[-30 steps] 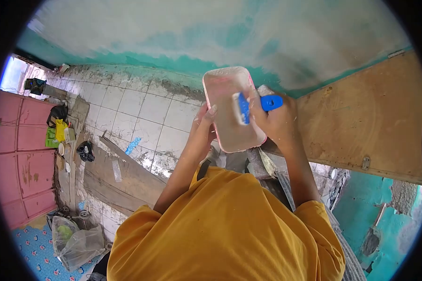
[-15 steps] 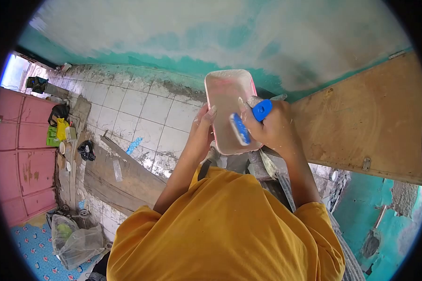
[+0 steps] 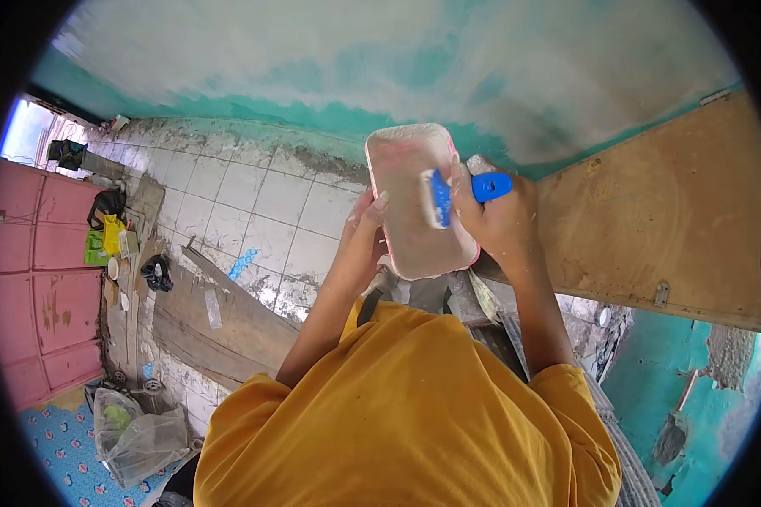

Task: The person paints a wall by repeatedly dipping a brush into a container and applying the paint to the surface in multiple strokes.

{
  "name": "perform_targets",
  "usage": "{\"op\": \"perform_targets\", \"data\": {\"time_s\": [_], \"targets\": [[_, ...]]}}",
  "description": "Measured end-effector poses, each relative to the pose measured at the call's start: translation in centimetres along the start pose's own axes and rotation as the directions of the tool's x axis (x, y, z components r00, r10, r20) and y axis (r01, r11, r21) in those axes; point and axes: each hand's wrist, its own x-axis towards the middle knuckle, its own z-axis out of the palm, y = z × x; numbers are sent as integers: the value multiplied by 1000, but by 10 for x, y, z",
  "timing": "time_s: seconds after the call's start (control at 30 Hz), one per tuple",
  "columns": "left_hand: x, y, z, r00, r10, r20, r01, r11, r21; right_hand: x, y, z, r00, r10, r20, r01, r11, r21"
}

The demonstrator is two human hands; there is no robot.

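Observation:
My left hand [image 3: 365, 232] is closed on the left side of a shallow pinkish-white plastic tub [image 3: 383, 245], its thumb over the rim. Pale greyish-beige paste [image 3: 410, 241] covers the tub's inside. In my right hand [image 3: 503, 224] is a blue hand tool [image 3: 490, 187] with a holed handle end and a wide, white-smeared head. That head is over the tub, close to its right wall, and looks slightly blurred. Pale specks of paste mark both hands.
A teal wall [image 3: 321, 110] with whitish patches rises ahead. To the right is a brown wooden panel [image 3: 651, 211]. White floor tiles [image 3: 266, 198], loose boards [image 3: 211, 325] and a black bag [image 3: 156, 271] lie to the left, near a pink door [image 3: 55, 296]. A clear plastic bag [image 3: 148, 448] sits at lower left.
My right hand has moved slightly up, and the tool has turned so its handle points more to the right. Its head is higher in the tub. My left hand keeps its hold.

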Motion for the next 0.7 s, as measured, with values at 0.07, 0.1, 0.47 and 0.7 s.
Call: {"op": "perform_targets", "data": {"time_s": [0.07, 0.1, 0.47, 0.7], "targets": [[0, 1, 0, 1000, -25, -11, 25, 1000, 7, 2, -1, -5, 998, -58, -17, 56, 995, -87], [0, 1, 0, 1000, -4, 4, 4, 1000, 7, 1, -3, -6, 995, -59, 78, 63, 997, -49], [3, 0, 1, 998, 45, -33, -44, 999, 9, 2, -3, -2, 988, -61, 144, 55, 997, 44], [4, 1, -4, 1000, 24, -17, -24, 999, 21, 2, -5, -2, 998, -59, 29, 61, 997, -39]]}}
